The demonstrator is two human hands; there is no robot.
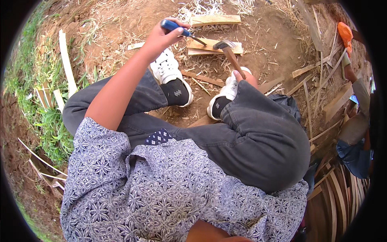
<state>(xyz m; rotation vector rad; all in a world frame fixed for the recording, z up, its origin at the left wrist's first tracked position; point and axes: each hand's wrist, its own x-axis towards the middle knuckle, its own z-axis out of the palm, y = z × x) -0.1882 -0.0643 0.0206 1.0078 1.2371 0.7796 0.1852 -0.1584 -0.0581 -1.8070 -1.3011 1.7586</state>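
Observation:
My left hand (163, 37) grips a blue-handled chisel (182, 32), its metal tip pointing right and down onto a pale flat wood piece (201, 47) lying on the dirt. My right hand (248, 77) is mostly hidden behind my right knee and holds the wooden handle of a hammer (229, 51). The hammer's metal head hovers just right of the chisel's tip, over the same wood piece. I sit with both knees bent, white shoes (166, 66) planted near the wood.
A second wood slab (215, 19) lies farther off. Split bamboo strips (66, 60) lie scattered at left by grass and piled at right (342, 193). Another person (354, 125) sits at the right edge. A dark cloth (288, 103) lies beside my knee.

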